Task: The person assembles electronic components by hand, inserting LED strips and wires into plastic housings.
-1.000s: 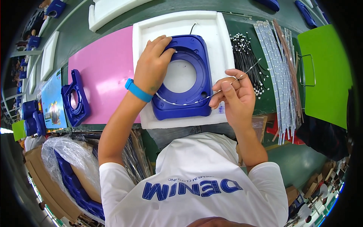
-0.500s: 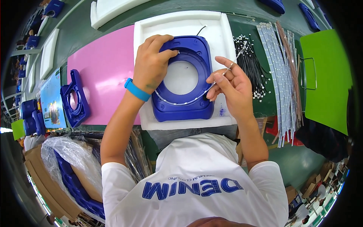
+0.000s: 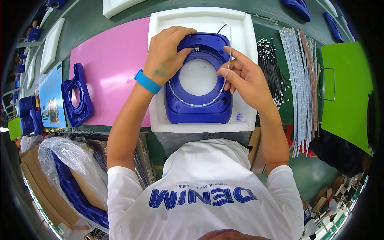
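A blue plastic housing (image 3: 200,117) with a large round opening lies in a white foam tray (image 3: 160,120). A thin LED strip (image 3: 193,105) curves along the left, near and right sides of the opening. My left hand (image 3: 168,54) grips the far left edge of the housing, thumb inside by the strip's start, fingers over the outer edge. My right hand (image 3: 248,80) pinches the strip at the right of the ring, and its loose end rises past the index finger. A short black cable (image 3: 222,28) sticks out behind the housing.
Black cables with white connectors (image 3: 269,60) lie to the right, beside a bundle of LED strips (image 3: 298,80) and a green board (image 3: 346,88). On the left are a pink sheet (image 3: 116,72), another blue housing part (image 3: 77,96) and a blue printed box (image 3: 52,100).
My right hand has moved up along the ring's right side, and more of the strip now follows the curve there. The strip's loose end now points more upright. My left hand keeps its hold.
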Demonstrator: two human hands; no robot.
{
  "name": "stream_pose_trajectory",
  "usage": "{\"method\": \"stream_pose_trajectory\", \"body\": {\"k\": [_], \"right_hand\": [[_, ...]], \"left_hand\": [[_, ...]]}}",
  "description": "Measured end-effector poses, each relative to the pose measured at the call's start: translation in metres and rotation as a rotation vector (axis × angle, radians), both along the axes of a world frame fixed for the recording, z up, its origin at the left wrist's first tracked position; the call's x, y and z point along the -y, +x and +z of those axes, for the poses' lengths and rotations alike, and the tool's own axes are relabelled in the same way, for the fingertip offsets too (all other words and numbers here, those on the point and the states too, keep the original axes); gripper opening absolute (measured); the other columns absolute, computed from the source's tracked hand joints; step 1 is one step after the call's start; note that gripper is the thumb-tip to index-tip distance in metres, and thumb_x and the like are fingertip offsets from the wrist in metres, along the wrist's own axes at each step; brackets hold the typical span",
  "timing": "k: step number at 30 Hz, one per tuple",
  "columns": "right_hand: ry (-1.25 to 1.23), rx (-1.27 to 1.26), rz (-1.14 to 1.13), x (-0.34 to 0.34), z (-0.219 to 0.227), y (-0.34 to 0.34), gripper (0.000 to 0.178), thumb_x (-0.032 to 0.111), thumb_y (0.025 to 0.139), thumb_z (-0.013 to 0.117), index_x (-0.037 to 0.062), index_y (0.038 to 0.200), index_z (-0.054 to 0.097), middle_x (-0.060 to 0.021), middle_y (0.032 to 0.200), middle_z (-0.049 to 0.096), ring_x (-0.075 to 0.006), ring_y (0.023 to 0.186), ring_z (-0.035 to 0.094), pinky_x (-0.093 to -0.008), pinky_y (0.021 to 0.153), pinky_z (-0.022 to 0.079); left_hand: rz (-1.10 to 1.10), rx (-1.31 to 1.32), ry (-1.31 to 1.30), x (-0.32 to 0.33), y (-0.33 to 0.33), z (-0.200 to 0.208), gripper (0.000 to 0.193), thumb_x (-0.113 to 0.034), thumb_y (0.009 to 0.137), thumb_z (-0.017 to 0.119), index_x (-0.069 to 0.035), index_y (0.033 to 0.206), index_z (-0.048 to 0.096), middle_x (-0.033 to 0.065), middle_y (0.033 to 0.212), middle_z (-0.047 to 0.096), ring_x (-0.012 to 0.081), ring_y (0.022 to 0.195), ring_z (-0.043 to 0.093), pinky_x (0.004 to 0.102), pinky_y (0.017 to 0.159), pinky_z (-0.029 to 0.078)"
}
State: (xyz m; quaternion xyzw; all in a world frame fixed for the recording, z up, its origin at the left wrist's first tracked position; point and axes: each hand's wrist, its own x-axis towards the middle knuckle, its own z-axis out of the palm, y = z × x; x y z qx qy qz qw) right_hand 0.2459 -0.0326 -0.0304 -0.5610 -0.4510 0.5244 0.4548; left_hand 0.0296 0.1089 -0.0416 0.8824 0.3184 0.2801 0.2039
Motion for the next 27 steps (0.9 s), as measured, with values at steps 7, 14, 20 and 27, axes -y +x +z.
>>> {"method": "stream_pose_trajectory", "body": {"k": [7,14,20,27], "right_hand": [[0.02,-0.056,-0.056,-0.004,-0.001,-0.009,0.061,0.01,0.103,0.069,-0.0082,0.155,0.043,-0.008,0.098,0.07,-0.0097,0.073,0.066,-0.0223,0.061,0.051],[0.028,-0.012,-0.085,-0.001,0.0,-0.003,0.058,0.009,0.103,0.068,-0.0085,0.153,0.046,-0.0106,0.099,0.073,-0.0099,0.073,0.067,-0.0219,0.061,0.051],[0.004,0.119,-0.001,-0.002,0.001,-0.004,0.047,0.008,0.102,0.069,-0.0099,0.143,0.056,-0.0089,0.097,0.072,-0.0098,0.072,0.063,-0.0249,0.062,0.049],[0.285,0.729,0.096,0.0,0.012,-0.007,0.032,0.007,0.094,0.073,-0.0028,0.124,0.071,-0.0137,0.096,0.065,-0.0275,0.081,0.066,-0.0384,0.077,0.054]], "left_hand": [[0.044,0.237,-0.31,-0.001,0.002,-0.016,0.041,-0.008,0.082,0.083,-0.006,0.122,0.073,0.0141,0.115,0.074,0.035,0.108,0.069,0.0416,0.096,0.056],[0.052,0.075,-0.039,-0.002,0.003,-0.013,0.042,-0.016,0.084,0.085,-0.013,0.124,0.073,0.0124,0.113,0.072,0.0338,0.107,0.068,0.0414,0.093,0.056],[0.087,0.125,0.003,0.006,-0.004,-0.01,0.043,-0.016,0.084,0.085,-0.01,0.124,0.073,0.0121,0.115,0.072,0.0346,0.111,0.067,0.0418,0.096,0.055],[-0.278,0.016,-0.159,0.073,-0.057,0.012,0.021,-0.02,0.08,0.089,-0.004,0.086,0.076,0.0089,0.097,0.067,0.0318,0.095,0.064,0.0464,0.098,0.052]]}}
